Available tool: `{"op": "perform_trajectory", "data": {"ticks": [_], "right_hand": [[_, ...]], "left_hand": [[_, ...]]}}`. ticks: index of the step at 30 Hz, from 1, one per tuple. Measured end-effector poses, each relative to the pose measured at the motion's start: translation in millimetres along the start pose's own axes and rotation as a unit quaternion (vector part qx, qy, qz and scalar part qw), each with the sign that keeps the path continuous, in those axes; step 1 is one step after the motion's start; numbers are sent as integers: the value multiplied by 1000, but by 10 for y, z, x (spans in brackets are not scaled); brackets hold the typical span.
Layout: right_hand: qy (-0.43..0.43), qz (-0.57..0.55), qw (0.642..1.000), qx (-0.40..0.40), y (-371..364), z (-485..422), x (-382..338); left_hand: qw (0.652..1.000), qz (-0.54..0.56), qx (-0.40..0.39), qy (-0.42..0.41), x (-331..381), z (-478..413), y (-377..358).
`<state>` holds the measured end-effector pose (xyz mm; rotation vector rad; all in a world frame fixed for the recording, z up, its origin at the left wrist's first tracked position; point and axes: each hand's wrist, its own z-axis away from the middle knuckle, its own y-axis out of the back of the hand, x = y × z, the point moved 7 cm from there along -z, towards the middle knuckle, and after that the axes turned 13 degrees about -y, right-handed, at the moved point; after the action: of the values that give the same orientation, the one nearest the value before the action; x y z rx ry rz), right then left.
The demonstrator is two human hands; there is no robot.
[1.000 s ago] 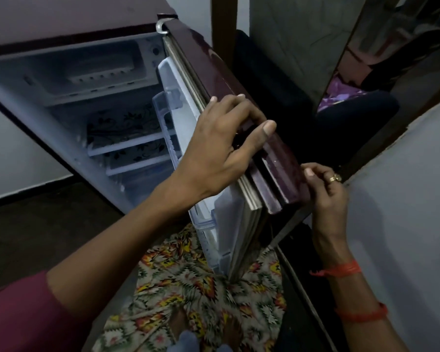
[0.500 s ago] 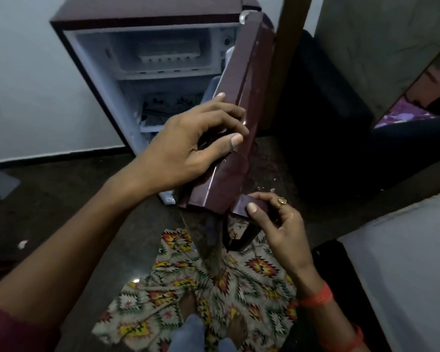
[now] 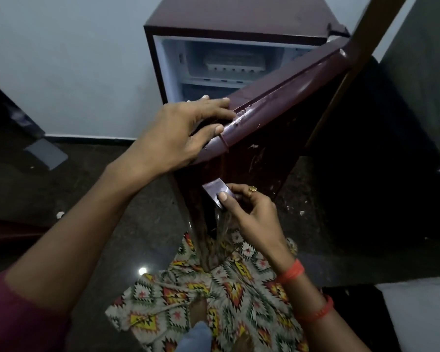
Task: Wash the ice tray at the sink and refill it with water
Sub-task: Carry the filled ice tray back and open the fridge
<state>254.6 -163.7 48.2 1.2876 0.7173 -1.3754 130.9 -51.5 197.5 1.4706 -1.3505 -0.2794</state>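
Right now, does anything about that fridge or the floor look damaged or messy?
Yes. The maroon fridge door carries pale scratches and scuffs on its front, below the top edge, and a few small white scraps lie on the dark floor beside it.

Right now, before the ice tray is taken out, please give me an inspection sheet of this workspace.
Surface: dark floor, one bright glare spot.
Job's things: white tray-like thing in the freezer compartment of the open fridge; sink not seen.
Clutter: small white scraps on the floor.
Hands: left hand grips the top edge of the fridge door; right hand pinches the door handle.
Cables: nothing seen.
Surroundings: pale wall, wooden post.
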Motion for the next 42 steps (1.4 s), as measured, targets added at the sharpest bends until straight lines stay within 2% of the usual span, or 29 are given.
{"op": "perform_trajectory", "data": {"ticks": [8,16,31,42], "right_hand": [[22,10,999,-33,-606,-623,-358],[19,20,999,-37,-1036,-1250,-670],[-12,-17,1000,17,-1451,-2318,-973],[-20,-17,999,30,-1501,-2726,-1079]], "left_hand": [[976,-152,130,92,-719,4,347],[953,-234,141,133,-1528,-301,439],[953,-249,136,109,-2591,-1019,611],[962,-214,136,97,-2921,-1320,629]]}}
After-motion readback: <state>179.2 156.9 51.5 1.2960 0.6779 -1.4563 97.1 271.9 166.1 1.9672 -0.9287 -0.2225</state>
